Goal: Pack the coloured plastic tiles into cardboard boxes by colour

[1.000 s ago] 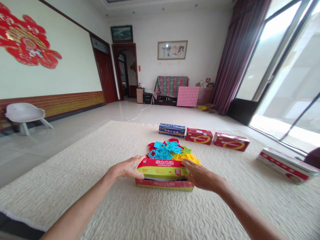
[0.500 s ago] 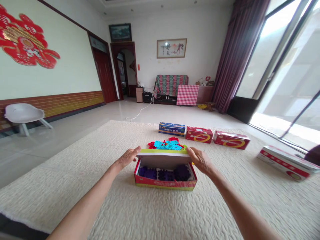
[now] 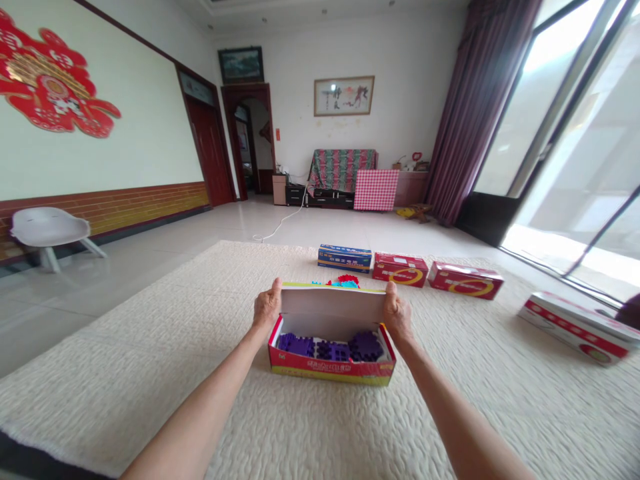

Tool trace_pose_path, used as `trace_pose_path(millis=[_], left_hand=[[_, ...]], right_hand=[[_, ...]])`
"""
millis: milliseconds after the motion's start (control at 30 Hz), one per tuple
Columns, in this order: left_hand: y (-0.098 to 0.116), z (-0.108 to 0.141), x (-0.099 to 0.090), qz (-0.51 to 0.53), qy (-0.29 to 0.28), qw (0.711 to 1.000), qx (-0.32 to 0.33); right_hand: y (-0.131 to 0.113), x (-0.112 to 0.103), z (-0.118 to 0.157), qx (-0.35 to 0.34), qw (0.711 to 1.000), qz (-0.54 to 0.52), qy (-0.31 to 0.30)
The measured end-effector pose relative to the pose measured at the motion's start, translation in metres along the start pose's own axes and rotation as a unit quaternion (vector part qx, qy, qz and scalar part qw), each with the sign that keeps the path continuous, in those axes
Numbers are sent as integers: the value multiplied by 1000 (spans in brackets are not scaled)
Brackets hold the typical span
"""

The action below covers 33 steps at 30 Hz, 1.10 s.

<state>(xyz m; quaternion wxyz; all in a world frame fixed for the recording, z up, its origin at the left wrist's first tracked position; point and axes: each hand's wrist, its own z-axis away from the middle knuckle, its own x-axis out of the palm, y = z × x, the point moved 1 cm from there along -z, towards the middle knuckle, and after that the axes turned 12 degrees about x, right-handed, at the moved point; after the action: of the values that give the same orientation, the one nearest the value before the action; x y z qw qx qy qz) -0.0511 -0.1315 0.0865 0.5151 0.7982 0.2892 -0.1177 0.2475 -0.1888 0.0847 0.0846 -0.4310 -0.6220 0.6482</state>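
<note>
A red and yellow-green cardboard box [image 3: 330, 373] stands on the quilted mat, its hinged lid [image 3: 333, 303] raised at the far side. My left hand [image 3: 267, 308] grips the lid's left upper corner, the thumb on top. At the right upper corner, my right hand [image 3: 399, 313] is closed on the lid in the same way. Inside the box lie several purple notched plastic pieces [image 3: 333, 350]. Red and light-blue toothed pieces [image 3: 346, 282] show just beyond the lid, which hides most of them.
Beyond the lid stand a blue box [image 3: 344, 259] and two red boxes [image 3: 400, 270]. A white and red box [image 3: 580, 327] sits farther right. The cream mat [image 3: 175, 320] lies under everything; a white chair [image 3: 50, 230] is at the left.
Both hands have moved up with the lid, which now stands more upright. More light falls on the purple pieces, and the lid covers more of the coloured pieces behind.
</note>
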Motion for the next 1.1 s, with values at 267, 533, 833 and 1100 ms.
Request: trace_pose_path(millis=[267,533,833,1100], left_hand=[[-5,-2,8,39,-3,999,-31],[-8,16,0,87,-25,996,2],[-19,17,-2,-3,-102,995,-4],[8,22,-33,-188,-179,947,189]], right_hand=[[8,7,0,43,998,-43,-17],[8,-1,13,30,989,-110,-89],[25,-3,23,-8,989,-37,-145],[-1,-37,41,-186,935,281,-112]])
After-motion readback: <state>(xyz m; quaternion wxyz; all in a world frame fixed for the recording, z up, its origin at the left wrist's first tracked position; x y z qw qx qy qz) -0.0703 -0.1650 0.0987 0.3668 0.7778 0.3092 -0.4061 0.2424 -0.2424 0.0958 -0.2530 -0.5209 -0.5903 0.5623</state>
